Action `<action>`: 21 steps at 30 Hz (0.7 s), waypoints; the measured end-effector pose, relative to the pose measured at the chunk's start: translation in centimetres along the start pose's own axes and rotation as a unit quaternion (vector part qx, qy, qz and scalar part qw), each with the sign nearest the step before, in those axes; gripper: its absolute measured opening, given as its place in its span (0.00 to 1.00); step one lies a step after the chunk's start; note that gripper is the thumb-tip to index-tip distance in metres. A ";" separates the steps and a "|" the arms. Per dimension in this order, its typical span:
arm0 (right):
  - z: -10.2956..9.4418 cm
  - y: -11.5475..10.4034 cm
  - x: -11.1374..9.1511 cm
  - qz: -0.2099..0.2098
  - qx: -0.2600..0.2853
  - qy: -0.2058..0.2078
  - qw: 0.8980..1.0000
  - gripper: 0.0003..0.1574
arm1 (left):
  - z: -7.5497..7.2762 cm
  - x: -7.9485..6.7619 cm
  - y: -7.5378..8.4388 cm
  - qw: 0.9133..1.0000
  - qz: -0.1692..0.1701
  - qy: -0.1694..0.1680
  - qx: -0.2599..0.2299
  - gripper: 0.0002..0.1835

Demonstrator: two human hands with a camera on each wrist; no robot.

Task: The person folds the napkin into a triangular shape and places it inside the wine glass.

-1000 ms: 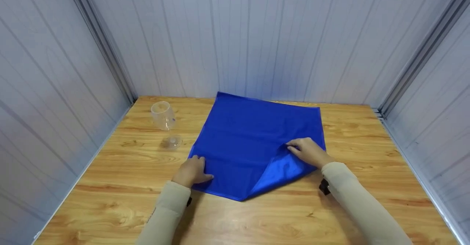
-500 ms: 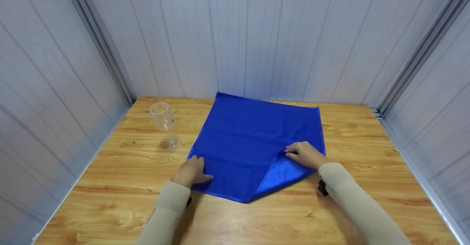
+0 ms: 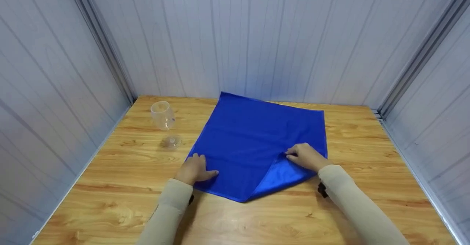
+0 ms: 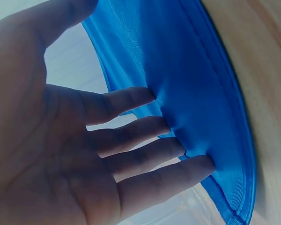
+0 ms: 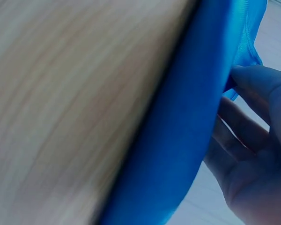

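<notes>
A square blue cloth (image 3: 253, 127) with a stitched hem lies spread on the wooden table. Its near right corner is folded inward, baring a shinier underside (image 3: 281, 177). My right hand (image 3: 307, 157) pinches that corner between thumb and fingers; the right wrist view shows the thumb (image 5: 257, 77) on the cloth edge. At the near left corner my left hand (image 3: 194, 169) rests on the cloth, fingers spread and fairly straight. In the left wrist view the fingertips of the left hand (image 4: 75, 140) press onto the cloth beside its hem.
A clear stemmed glass (image 3: 163, 116) stands upright on the table, left of the cloth. Pale panelled walls (image 3: 242, 39) rise behind and at both sides. Bare wooden tabletop (image 3: 238, 223) shows in front of the cloth.
My right hand has come slightly nearer and lower with the pinched corner. The left hand's thumb has moved a little to the right; the cloth has shifted slightly right.
</notes>
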State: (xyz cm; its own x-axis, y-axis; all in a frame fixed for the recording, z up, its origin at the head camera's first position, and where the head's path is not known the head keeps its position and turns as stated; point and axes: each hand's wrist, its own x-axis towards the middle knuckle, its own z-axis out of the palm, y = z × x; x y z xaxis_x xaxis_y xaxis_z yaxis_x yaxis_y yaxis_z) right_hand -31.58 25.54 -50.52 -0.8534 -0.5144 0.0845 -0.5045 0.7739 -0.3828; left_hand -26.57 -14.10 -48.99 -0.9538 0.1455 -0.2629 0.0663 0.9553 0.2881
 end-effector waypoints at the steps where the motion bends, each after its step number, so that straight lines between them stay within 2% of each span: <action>1: 0.0 -0.1 0.0 0.003 -0.002 0.000 1.000 0.12 | 0.0 0.1 0.0 1.000 0.000 0.000 0.000 0.46; 9: -0.2 -0.8 -0.6 0.013 0.004 -0.011 1.000 0.11 | 0.0 0.8 -0.2 1.000 0.006 0.007 -0.003 0.48; 21: -0.7 -2.8 -1.6 -0.006 -0.010 -0.044 0.999 0.09 | -0.5 2.1 -1.1 0.999 0.007 0.000 -0.034 0.50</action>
State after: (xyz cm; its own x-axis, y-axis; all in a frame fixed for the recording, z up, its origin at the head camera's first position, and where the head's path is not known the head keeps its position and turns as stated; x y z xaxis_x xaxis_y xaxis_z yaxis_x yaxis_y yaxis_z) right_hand -28.91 24.42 -48.98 -0.8327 -0.5537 0.0068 -0.5178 0.7742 -0.3639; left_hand -28.81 -15.00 -49.39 -0.9527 0.1584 -0.2595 0.0587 0.9334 0.3541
